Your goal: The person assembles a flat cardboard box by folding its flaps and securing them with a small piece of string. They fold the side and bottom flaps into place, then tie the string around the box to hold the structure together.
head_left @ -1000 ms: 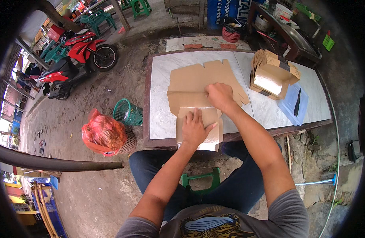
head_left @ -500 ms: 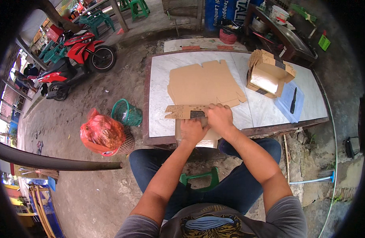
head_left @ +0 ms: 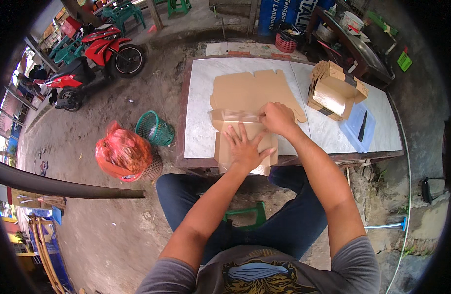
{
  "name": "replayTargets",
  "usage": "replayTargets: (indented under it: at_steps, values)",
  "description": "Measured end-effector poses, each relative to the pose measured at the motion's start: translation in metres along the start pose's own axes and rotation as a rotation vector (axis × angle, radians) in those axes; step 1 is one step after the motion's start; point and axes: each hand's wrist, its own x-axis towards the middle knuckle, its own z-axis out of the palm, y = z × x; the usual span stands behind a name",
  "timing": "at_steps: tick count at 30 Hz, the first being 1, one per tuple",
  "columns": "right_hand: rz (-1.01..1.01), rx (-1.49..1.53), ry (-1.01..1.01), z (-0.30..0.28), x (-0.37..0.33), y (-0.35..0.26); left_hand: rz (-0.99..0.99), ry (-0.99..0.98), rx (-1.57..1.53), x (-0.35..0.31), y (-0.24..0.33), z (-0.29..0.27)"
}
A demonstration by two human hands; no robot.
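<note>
In front of me a cardboard box blank (head_left: 223,149) with a shiny inner face lies at the table's near edge, its far flap raised and blurred. My left hand (head_left: 246,148) presses flat on the blank, fingers spread. At the right end of the raised flap, my right hand (head_left: 278,118) is closed, gripping the cardboard there; its fingertips are partly hidden. Beyond the flap lie flat brown cardboard sheets (head_left: 252,90). To the right, a stack of folded cardboard boxes (head_left: 340,93) stands beside a bluish plastic lid or tray (head_left: 352,128) with a black-handled knife (head_left: 362,126) on it.
The marble-topped table (head_left: 198,108) has a dark rim. On the ground to its left are a green basket (head_left: 156,130) and a red plastic bag (head_left: 122,153) on another basket. A red motorbike (head_left: 95,63) is parked farther left. A sink counter (head_left: 365,54) stands at far right.
The box flap has swung up and back from under my hands. My left hand has spread flat on the blank, and my right hand has moved up and away with the flap.
</note>
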Motion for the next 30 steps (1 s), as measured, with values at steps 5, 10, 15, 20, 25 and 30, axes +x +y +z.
replayTargets:
  at_steps: [5, 10, 15, 20, 25, 30]
  values:
    - [0.040, -0.005, -0.017, -0.001, 0.005, -0.002, -0.024, -0.064, -0.029, 0.009, 0.015, 0.002]
    - [0.047, -0.010, -0.014, 0.002, 0.004, -0.001, -0.044, -0.075, -0.025, 0.010, 0.018, 0.003]
    - [0.035, -0.064, -0.005, 0.010, -0.015, -0.008, -0.065, -0.089, 0.015, 0.010, 0.014, 0.009]
    - [-0.047, -0.103, 0.089, 0.043, -0.036, -0.006, 0.021, -0.068, 0.056, 0.012, -0.005, 0.014]
    - [-0.097, -0.208, 0.063, 0.058, -0.051, -0.013, -0.210, -0.142, 0.113, 0.008, -0.032, -0.012]
    - [-0.058, -0.221, 0.049, 0.076, -0.056, -0.012, -0.179, 0.235, -0.004, -0.002, -0.049, 0.010]
